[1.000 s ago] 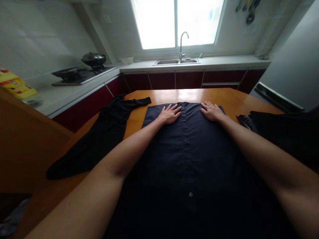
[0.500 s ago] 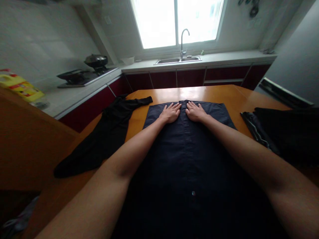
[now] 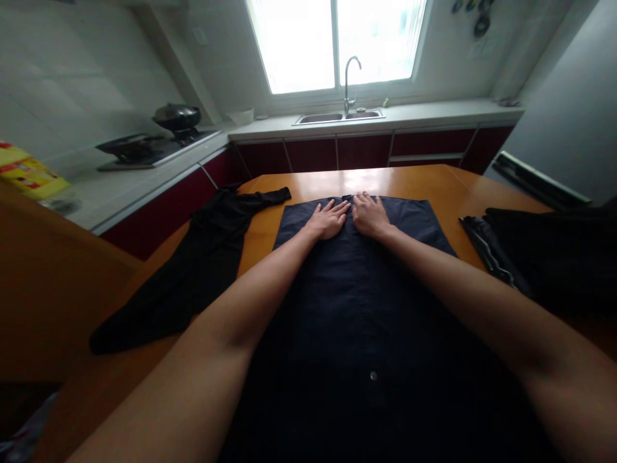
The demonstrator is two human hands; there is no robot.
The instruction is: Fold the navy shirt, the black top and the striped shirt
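A dark navy garment [image 3: 332, 308] with a front placket and a round snap or button, possibly a jacket or shirt, lies spread on the wooden table [image 3: 318, 183]. My left hand [image 3: 328, 220] rests flat on its far end, left of the placket, with the fingers spread. Just across from it, my right hand [image 3: 370, 215] has its fingers bent and drawn together at the placket edge, apparently pinching the cloth. The fingertip contact is partly hidden. To the left lies a black garment [image 3: 207, 251] with one sleeve stretched toward the middle.
Dark folded clothing [image 3: 540, 251] lies at the table's right side. Beyond the table run a counter with a sink [image 3: 321, 118] and faucet [image 3: 348, 90], and a stove with a wok [image 3: 177, 119]. A yellow jug [image 3: 31, 177] stands far left.
My right hand has shifted slightly left onto the placket, and its fingers have gone from spread flat to bent. My left hand stays in place. The view has turned slightly.
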